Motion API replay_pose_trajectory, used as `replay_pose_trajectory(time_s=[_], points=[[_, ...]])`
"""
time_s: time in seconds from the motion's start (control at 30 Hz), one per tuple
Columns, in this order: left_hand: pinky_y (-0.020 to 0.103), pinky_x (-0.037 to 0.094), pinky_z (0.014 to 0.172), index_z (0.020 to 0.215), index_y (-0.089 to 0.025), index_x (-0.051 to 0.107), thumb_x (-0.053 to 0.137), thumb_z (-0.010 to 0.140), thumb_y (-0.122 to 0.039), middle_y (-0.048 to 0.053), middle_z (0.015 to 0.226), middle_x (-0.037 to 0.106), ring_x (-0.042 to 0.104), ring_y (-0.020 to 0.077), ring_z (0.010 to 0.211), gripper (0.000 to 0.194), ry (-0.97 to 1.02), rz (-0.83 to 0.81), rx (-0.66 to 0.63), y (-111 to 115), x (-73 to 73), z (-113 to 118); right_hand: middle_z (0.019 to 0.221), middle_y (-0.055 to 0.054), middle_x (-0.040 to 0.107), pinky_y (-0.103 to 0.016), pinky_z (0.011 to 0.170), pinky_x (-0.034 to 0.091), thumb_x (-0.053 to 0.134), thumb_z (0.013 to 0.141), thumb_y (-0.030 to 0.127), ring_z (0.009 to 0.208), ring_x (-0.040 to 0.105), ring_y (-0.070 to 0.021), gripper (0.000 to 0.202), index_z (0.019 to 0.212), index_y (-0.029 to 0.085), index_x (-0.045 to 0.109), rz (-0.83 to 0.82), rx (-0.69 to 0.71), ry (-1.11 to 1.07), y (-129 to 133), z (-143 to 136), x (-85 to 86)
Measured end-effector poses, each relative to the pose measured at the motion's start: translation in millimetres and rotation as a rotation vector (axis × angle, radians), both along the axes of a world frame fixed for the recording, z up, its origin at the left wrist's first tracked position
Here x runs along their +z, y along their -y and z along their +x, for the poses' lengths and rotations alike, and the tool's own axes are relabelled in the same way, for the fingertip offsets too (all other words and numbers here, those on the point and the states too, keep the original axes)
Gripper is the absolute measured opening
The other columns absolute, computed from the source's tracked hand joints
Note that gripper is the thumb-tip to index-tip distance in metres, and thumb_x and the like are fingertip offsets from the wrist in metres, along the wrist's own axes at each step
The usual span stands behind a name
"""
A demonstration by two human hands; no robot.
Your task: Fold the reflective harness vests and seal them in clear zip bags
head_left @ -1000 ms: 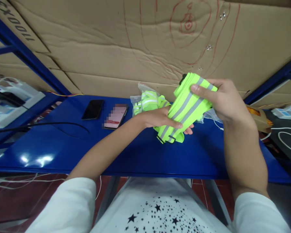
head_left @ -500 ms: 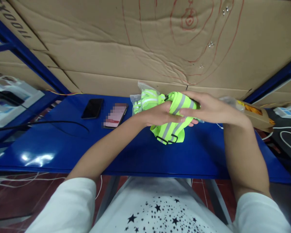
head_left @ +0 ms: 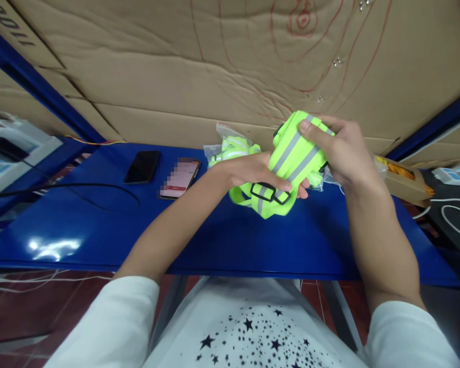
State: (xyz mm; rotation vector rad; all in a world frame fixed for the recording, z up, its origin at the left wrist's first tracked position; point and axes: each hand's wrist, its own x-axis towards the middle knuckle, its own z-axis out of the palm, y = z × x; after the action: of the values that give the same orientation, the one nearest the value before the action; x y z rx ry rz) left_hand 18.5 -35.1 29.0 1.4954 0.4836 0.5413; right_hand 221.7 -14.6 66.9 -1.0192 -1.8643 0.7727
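Note:
Both hands hold a folded neon-yellow reflective strap [head_left: 294, 153] with grey stripes, raised above the blue table. My left hand [head_left: 258, 171] is closed round its lower left part, thumb across the front. At the upper right, my right hand [head_left: 341, 145] pinches the folded bundle, with the thumb on its front face. Black buckles [head_left: 268, 193] and a loose loop of strap hang below my left hand. Behind the left wrist lies a clear plastic bag [head_left: 233, 145] with more neon-yellow straps inside.
Two phones lie to the left, a dark phone [head_left: 142, 166] and a phone with a lit screen [head_left: 179, 179]. A cardboard box [head_left: 404, 181] stands at the right. A cardboard sheet [head_left: 157, 76] with red lines walls the back. Black cable [head_left: 80, 185] crosses the left side.
My right hand has moved up and right, lifting the upper end of the folded strap. The strap is now more tilted, its flat striped face showing, and the buckles have risen.

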Motion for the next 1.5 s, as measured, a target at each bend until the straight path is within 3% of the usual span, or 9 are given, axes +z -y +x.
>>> replay_pose_trajectory(time_s=[0.17,0.33,0.4,0.53,0.67,0.73,0.93,1.23,1.5], points=[[0.035,0.063,0.089,0.110,-0.014,0.078,0.090,0.071,-0.020,0.011,0.108,0.081,0.078,0.0271,0.104,0.042,-0.068,0.067,-0.006,8,13.8,-4,0.104,-0.009,0.078,-0.039,0.078,0.062,0.063,0.094,0.066,0.090,0.075,-0.0267,0.044,0.103,0.024,0.072,-0.304,0.247,-0.093,-8,-5,-6.0],[0.034,0.062,0.088,0.109,-0.015,0.079,0.088,0.075,-0.021,0.010,0.107,0.081,0.078,0.0278,0.104,0.036,-0.065,0.150,0.044,-4,13.8,-2,0.111,-0.008,0.074,-0.037,0.083,0.060,0.070,0.092,0.060,0.099,0.071,-0.0239,0.045,0.119,0.025,0.067,0.135,-0.022,0.027,-14,-4,-11.4],[0.037,0.063,0.088,0.108,-0.014,0.079,0.089,0.074,-0.024,0.012,0.107,0.080,0.078,0.0301,0.103,0.037,-0.057,0.172,0.050,-9,13.4,-1,0.122,-0.009,0.073,-0.040,0.093,0.058,0.063,0.096,0.061,0.112,0.069,-0.0251,0.042,0.119,0.026,0.070,0.302,-0.013,0.157,-13,-3,-11.7],[0.038,0.062,0.089,0.104,-0.014,0.080,0.087,0.078,-0.028,0.011,0.106,0.080,0.078,0.0286,0.101,0.030,-0.050,0.217,0.112,-12,13.5,-6,0.143,-0.009,0.067,-0.047,0.114,0.048,0.063,0.095,0.063,0.134,0.061,-0.0301,0.055,0.134,0.025,0.067,0.314,0.212,0.340,-7,-6,-12.7],[0.035,0.063,0.084,0.101,-0.017,0.079,0.091,0.072,-0.029,0.010,0.104,0.081,0.077,0.0284,0.102,0.034,-0.080,0.144,0.078,-11,9.4,-12,0.128,-0.007,0.074,-0.046,0.100,0.057,0.068,0.092,0.060,0.112,0.071,-0.0291,0.056,0.136,0.025,0.066,0.156,0.304,0.381,-7,-12,-19.8],[0.035,0.063,0.083,0.101,-0.016,0.079,0.093,0.070,-0.031,0.010,0.103,0.081,0.078,0.0281,0.101,0.037,-0.089,0.127,0.092,-11,6.7,-12,0.121,-0.006,0.076,-0.045,0.095,0.058,0.068,0.092,0.057,0.105,0.072,-0.0286,0.052,0.134,0.025,0.067,0.129,0.288,0.373,-9,-15,-24.3],[0.032,0.061,0.087,0.104,-0.014,0.077,0.089,0.076,-0.031,0.010,0.107,0.080,0.076,0.0241,0.100,0.034,-0.079,0.140,0.209,-17,3.3,-13,0.141,-0.010,0.069,-0.050,0.115,0.048,0.072,0.090,0.055,0.134,0.063,-0.0333,0.057,0.138,0.024,0.068,0.352,0.185,0.294,-15,-21,-33.2],[0.030,0.061,0.076,0.101,-0.010,0.073,0.092,0.070,-0.013,0.007,0.094,0.079,0.077,0.0188,0.081,0.037,0.050,-0.230,0.171,-13,5.7,-9,0.130,-0.006,0.076,-0.049,0.110,0.053,0.083,0.083,0.051,0.122,0.071,-0.0315,0.053,0.128,0.024,0.076,0.351,0.123,0.145,-21,-13,-28.5],[0.037,0.062,0.087,0.107,-0.016,0.077,0.099,0.062,-0.019,0.008,0.106,0.081,0.077,0.0217,0.092,0.050,0.152,-0.206,0.271,-21,-22.1,8,0.122,-0.006,0.078,-0.047,0.103,0.057,0.077,0.090,0.048,0.114,0.073,-0.0313,0.041,0.123,0.024,0.077,0.400,0.002,0.128,-16,-7,-19.5]])
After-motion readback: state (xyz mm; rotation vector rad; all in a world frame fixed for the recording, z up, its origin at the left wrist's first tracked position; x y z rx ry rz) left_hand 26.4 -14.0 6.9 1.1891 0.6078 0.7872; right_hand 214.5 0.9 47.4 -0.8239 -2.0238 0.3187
